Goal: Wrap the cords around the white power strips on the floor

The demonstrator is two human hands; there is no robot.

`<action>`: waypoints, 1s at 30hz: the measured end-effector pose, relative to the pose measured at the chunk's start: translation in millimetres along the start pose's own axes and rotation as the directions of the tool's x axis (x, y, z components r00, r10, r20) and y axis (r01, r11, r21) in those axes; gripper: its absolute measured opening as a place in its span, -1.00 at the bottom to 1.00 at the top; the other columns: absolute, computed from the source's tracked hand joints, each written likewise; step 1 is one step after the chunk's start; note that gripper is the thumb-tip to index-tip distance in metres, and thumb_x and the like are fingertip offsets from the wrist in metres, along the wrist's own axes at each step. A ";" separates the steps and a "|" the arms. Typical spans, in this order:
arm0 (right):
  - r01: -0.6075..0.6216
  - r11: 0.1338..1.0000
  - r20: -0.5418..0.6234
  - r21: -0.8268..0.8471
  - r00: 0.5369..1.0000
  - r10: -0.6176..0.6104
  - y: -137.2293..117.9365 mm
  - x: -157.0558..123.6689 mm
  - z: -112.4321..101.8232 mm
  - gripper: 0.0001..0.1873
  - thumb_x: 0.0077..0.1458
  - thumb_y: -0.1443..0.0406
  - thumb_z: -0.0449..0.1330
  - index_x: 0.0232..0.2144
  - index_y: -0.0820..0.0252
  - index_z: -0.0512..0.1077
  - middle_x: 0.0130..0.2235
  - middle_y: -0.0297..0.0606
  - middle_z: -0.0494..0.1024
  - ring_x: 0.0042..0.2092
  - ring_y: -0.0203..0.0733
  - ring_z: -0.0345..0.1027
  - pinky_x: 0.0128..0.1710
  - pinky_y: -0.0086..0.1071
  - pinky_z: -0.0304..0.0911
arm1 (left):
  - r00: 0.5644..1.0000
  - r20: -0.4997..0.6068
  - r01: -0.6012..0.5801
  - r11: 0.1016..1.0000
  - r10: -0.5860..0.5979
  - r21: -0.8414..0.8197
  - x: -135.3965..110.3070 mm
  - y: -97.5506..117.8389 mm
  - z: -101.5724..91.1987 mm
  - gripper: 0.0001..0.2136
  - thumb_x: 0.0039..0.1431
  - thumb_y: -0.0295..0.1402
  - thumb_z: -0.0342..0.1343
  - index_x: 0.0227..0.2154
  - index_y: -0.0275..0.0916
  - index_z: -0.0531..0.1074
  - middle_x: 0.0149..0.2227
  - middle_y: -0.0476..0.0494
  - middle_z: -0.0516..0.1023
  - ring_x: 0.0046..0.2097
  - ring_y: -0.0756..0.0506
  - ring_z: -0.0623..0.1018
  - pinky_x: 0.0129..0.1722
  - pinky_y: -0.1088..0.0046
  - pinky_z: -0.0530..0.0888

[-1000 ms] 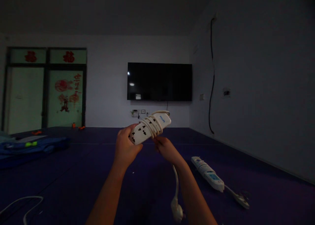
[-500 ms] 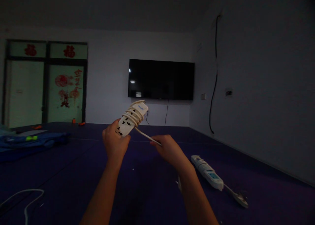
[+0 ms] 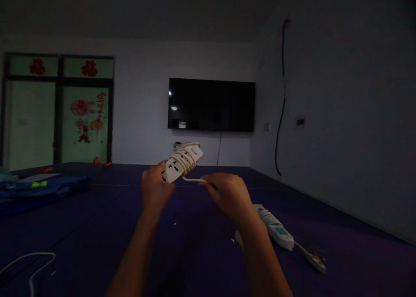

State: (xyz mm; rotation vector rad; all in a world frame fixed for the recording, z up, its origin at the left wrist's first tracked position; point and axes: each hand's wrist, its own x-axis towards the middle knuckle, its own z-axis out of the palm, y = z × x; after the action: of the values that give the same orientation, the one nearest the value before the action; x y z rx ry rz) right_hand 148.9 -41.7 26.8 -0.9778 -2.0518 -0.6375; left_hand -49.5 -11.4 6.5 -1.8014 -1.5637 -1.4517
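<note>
My left hand (image 3: 156, 186) grips the near end of a white power strip (image 3: 174, 170), held tilted in the air with its sockets facing me. Several turns of its white cord (image 3: 186, 159) are wrapped around the strip's far half. From the wraps a short length of cord runs right to my right hand (image 3: 227, 191), which pinches it between thumb and fingers. Behind my right forearm, a second power strip (image 3: 280, 234) with cord wound around it lies on the dark blue surface, its plug end trailing to the right.
A folded blue cloth (image 3: 61, 186) lies on the blue surface (image 3: 195, 253) at left. A loose white cable (image 3: 35, 256) curls at the lower left. Small orange things (image 3: 106, 164) sit at the far edge. A television (image 3: 211, 104) hangs on the back wall.
The power strip and my left hand have shifted slightly right and down. My right hand has come a little closer to the strip, and the cord between them lies flatter.
</note>
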 end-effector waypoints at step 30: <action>-0.226 0.470 0.092 0.853 0.953 0.289 59.3 -18.8 10.4 -0.82 -0.16 0.21 0.30 -0.45 0.17 0.57 -0.46 -0.26 0.56 -0.40 -0.24 0.40 -0.42 -0.38 0.26 | 0.717 0.395 -0.425 0.809 0.575 -0.406 -22.5 63.1 -45.8 -0.44 -0.32 -0.64 -0.02 -0.14 -0.13 0.40 -0.22 -0.07 0.47 -0.14 -0.16 0.40 -0.15 0.25 0.35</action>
State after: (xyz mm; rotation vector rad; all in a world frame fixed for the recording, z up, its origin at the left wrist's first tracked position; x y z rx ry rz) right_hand 200.2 -8.0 12.1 -0.5927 -1.7349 0.5300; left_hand -12.2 -80.1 28.3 -2.6864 -0.9118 -1.0155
